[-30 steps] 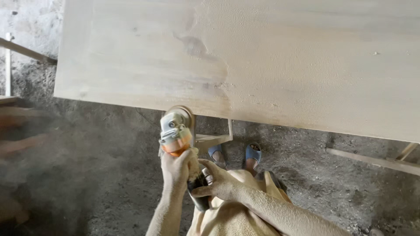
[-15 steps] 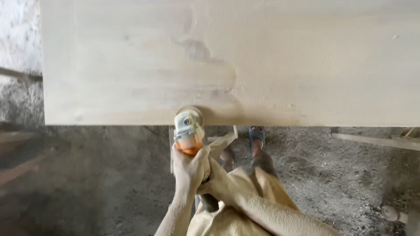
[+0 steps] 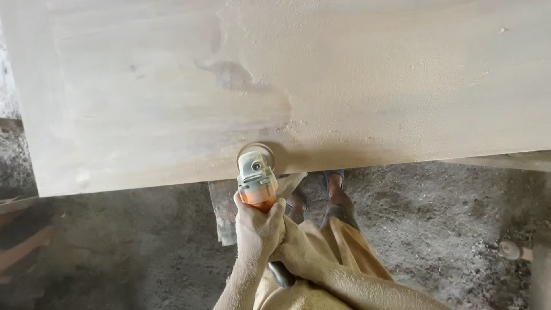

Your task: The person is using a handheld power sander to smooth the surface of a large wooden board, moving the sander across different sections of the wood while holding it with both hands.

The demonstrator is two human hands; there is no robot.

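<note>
Left hand closed in a full wrap around the body of an angle grinder, fingers curled over the orange section just behind the grey gear head. Right hand closed around the rear of the same tool, lower and toward the person's body, touching the left hand; the dark tail of the grinder shows below both hands. Both forearms coated in fine pale dust. The grinder extends forward from the hands, away from the body, head pointing at the work. Its round disc lies flat on the near edge of a large pale wooden panel, roughly at the middle of that edge as seen here, so the tool straddles the edge: disc on the wood, body and hands off it, over the floor. Panel surface covered in sawdust, with a smoother, greyer patch up and left of the disc. Near-left corner of the panel visible at lower left. Under the near edge, just right of the grinder, two feet in blue sandals on a rough grey dirt floor, one partly hidden by the hands. Tan trousers between feet and forearms. Part of a wooden support shows below the panel, left of the hands.
</note>
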